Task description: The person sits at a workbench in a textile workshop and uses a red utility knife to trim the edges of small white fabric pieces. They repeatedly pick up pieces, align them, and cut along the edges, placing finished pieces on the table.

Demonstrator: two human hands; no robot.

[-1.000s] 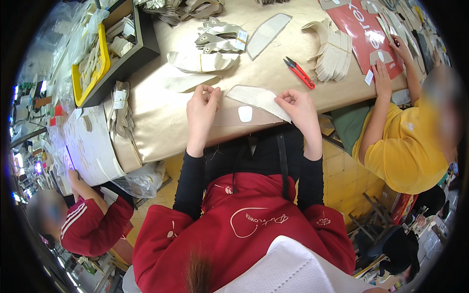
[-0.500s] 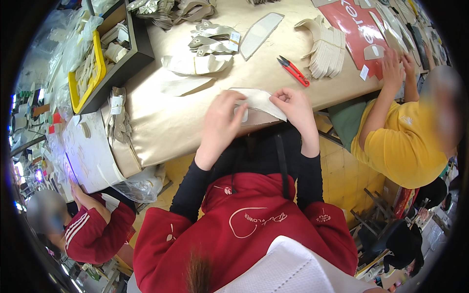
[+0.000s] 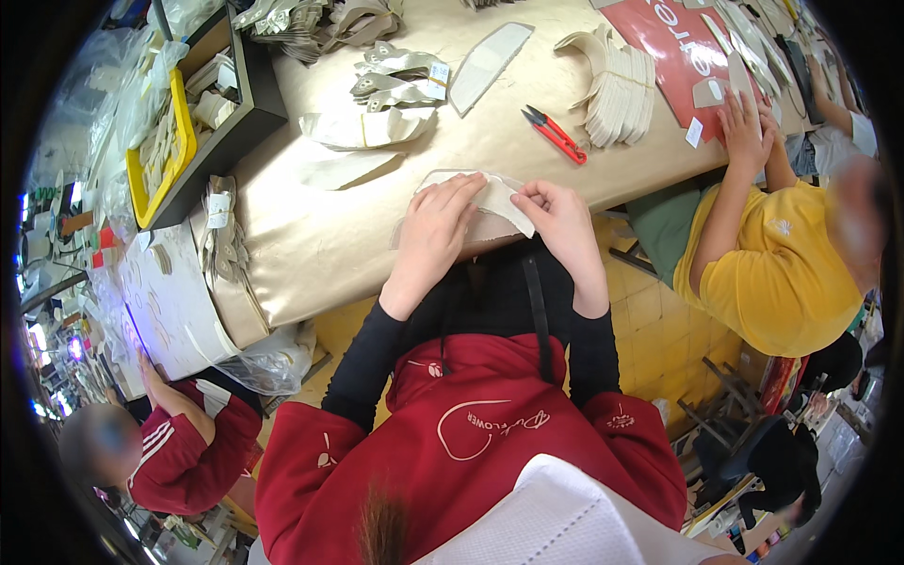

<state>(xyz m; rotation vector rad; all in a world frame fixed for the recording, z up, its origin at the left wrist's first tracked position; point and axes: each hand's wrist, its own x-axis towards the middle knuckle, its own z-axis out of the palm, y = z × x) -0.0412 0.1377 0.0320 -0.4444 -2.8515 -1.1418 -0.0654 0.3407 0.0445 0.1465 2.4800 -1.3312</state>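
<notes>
On the near edge of the table lies a curved off-white piece over a wider greyish-beige piece; both look like cut shoe-upper material. My left hand rests flat across their left part, fingers stretched out, and hides much of them. With thumb and bent fingers, my right hand pinches the right end of the curved off-white piece. Red-handled thread snips lie beyond my right hand. Farther off to the left are a loose pale piece and a banded bundle of pale pieces.
A fanned stack of curved pieces and a flat beige piece lie farther back. At left stands a dark box with a yellow-rimmed tray. One co-worker in yellow sits at right, another in dark red at lower left.
My left hand has come down from above the pieces and now lies flat on them. My right hand keeps its pinch at the right end. The view has shifted slightly.
</notes>
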